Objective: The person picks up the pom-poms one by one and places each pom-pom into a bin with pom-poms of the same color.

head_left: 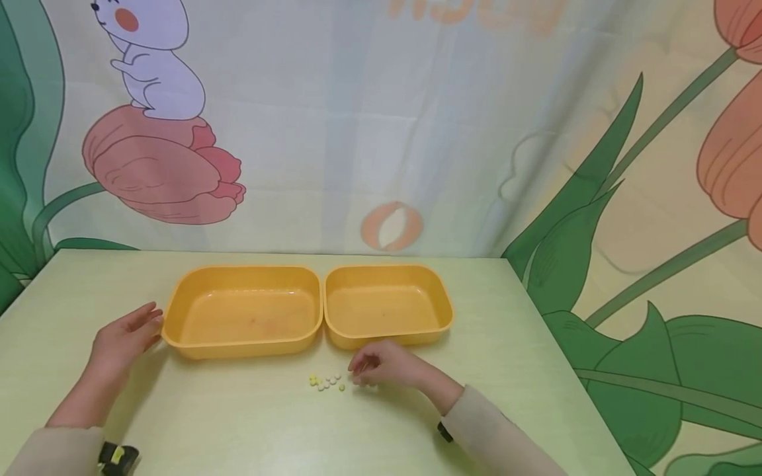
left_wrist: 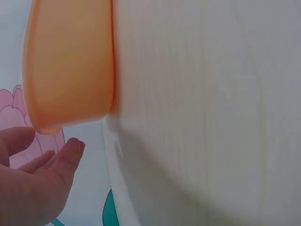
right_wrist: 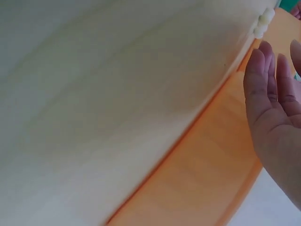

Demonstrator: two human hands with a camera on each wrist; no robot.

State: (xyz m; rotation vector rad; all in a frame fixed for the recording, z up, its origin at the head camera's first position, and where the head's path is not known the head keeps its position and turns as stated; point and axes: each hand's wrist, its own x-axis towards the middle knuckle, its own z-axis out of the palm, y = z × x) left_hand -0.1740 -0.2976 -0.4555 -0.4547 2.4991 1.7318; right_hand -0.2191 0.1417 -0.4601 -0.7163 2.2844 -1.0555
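At the near edge, a light beige left sleeve [head_left: 56, 453] and right sleeve [head_left: 497, 433] are shown, and at the left wrist a black device [head_left: 116, 457] with a yellow patch is worn. A pale yellow-green tabletop [head_left: 238, 416] is spread beneath.

Farther in, small bead-like pieces [head_left: 326, 381], white and yellow, are scattered in a loose cluster on the tabletop, in front of the place where the two trays meet. The right hand [head_left: 383, 363] is held just to the right of them, before the right tray; its grip is released, the fingers loosely bent. In the right wrist view, white pieces are seen a little beyond the fingertips.

The left hand [head_left: 125, 337] is placed beside the outer end of the left tray. Its grip is likewise released, with the fingers spread; whether the rim is touched cannot be told.

The yellow-orange left tray [head_left: 244, 350] and the narrower right tray [head_left: 417, 338] are set side by side.

Behind the tabletop, a fabric backdrop [head_left: 297, 165] is hung, on which a white animal [head_left: 163, 79], a pink flower [head_left: 155, 165] and green leaves [head_left: 565, 264] are printed.
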